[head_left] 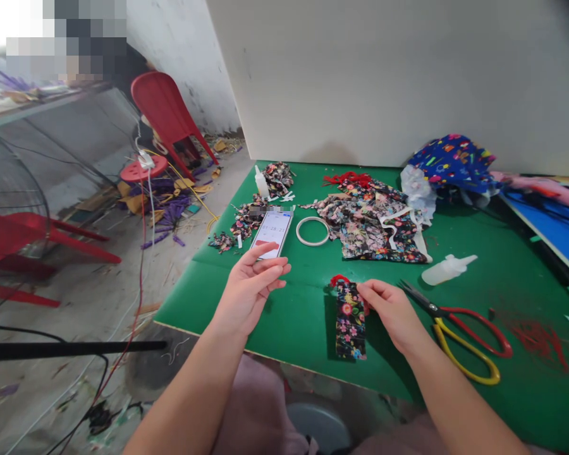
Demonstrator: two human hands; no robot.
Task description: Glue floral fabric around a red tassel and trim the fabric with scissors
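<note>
so, right hand (392,308): you pinch the floral strip (350,325) near its top
left hand (252,279): loosely curled, holding nothing, near the phone (272,229)
scissors (435,310): on your desk (303,332)

Place: small craft workshop | green worktable (308,322) | scissors (437,311) | patterned fabric pile (365,224) | scraps (169,218) on bare floor (234,180)

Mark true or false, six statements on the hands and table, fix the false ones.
1. The right hand holds the floral strip. True.
2. The scissors have one red and one yellow handle. True.
3. The left hand grips the scissors. False: it holds nothing visible, near the phone.
4. The ring lies right of the scissors. False: the ring lies left of them.
5. Red cord shows at the strip's top end. True.
6. The table is blue. False: it is green.
</note>
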